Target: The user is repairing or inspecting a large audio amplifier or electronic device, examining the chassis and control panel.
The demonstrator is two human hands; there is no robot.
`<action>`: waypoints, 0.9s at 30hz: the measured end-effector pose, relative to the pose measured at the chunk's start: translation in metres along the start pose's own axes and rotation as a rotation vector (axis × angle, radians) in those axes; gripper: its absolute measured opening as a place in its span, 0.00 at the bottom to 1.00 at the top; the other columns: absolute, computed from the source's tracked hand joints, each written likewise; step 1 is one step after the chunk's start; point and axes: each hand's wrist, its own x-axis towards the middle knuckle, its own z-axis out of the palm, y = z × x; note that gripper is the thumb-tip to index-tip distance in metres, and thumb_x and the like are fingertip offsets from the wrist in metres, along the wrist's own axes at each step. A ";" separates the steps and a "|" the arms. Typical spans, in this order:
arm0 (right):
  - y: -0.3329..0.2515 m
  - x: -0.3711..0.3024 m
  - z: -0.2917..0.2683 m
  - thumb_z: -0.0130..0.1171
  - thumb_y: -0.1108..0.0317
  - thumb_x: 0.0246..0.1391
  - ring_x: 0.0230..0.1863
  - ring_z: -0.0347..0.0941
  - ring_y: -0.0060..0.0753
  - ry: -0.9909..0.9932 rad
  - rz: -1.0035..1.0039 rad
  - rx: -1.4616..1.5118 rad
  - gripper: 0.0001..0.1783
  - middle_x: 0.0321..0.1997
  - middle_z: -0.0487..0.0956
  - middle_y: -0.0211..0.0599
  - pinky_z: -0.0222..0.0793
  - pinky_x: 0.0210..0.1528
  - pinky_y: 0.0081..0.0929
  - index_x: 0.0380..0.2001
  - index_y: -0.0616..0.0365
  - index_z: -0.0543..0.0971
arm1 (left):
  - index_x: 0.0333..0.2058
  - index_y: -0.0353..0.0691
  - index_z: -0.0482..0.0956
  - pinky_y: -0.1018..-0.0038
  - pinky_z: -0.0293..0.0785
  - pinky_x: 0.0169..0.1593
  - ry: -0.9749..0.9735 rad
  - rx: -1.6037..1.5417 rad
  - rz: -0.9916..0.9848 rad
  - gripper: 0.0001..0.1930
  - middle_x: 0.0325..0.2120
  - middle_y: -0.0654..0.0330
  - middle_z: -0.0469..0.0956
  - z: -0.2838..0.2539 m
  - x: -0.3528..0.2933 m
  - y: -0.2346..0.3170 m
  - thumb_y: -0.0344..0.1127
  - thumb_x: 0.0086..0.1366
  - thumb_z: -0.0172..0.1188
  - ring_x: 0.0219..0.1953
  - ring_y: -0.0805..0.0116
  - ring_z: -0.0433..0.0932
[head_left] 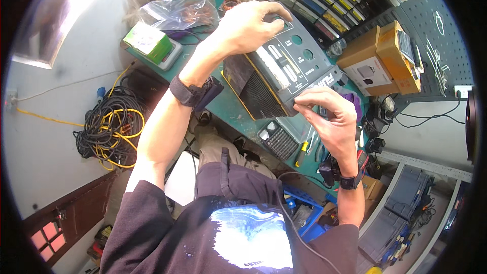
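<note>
A dark grey device panel (318,64) with round holes, slots and white markings tilts toward me over the bench. Directly below it shows a black, ribbed device housing (259,87) with yellow edges. My left hand (252,24) is curled at the panel's far left edge, thumb and fingers closed around it. At the near right corner, my right hand (328,116) pinches the panel's edge between thumb and fingers. Part of what lies under the left palm is hidden.
The green bench (231,116) carries a bit set (278,140), a yellow-handled screwdriver (302,153) and a green box (148,40). Parts drawers (319,0) stand behind; a cardboard box (373,63) is at right. Coiled cables (109,127) hang left.
</note>
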 end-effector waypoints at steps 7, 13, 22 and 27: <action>0.002 0.002 -0.003 0.70 0.84 0.48 0.38 0.83 0.33 -0.011 -0.054 -0.068 0.12 0.37 0.86 0.40 0.78 0.42 0.26 0.37 0.63 0.86 | 0.48 0.46 0.85 0.67 0.77 0.51 -0.019 -0.022 0.010 0.13 0.40 0.51 0.85 0.001 0.001 -0.005 0.39 0.69 0.58 0.45 0.58 0.84; -0.005 0.002 -0.002 0.71 0.82 0.48 0.37 0.83 0.32 0.017 -0.030 -0.141 0.09 0.36 0.86 0.39 0.77 0.42 0.26 0.35 0.63 0.86 | 0.48 0.43 0.85 0.66 0.76 0.53 -0.034 -0.030 0.034 0.14 0.42 0.50 0.85 0.002 0.003 -0.006 0.39 0.69 0.58 0.46 0.56 0.83; -0.002 -0.003 0.004 0.69 0.84 0.52 0.37 0.82 0.25 0.058 0.037 -0.075 0.09 0.36 0.85 0.36 0.77 0.42 0.21 0.37 0.64 0.85 | 0.49 0.41 0.85 0.68 0.76 0.54 -0.048 -0.038 0.010 0.15 0.42 0.51 0.85 0.001 0.003 -0.004 0.37 0.69 0.58 0.46 0.60 0.83; -0.005 -0.001 0.008 0.71 0.81 0.50 0.34 0.81 0.26 0.078 0.092 -0.046 0.08 0.34 0.84 0.36 0.76 0.39 0.22 0.36 0.64 0.86 | 0.47 0.46 0.85 0.64 0.77 0.53 -0.024 -0.059 0.015 0.16 0.43 0.51 0.85 0.002 0.003 -0.006 0.43 0.67 0.56 0.47 0.52 0.84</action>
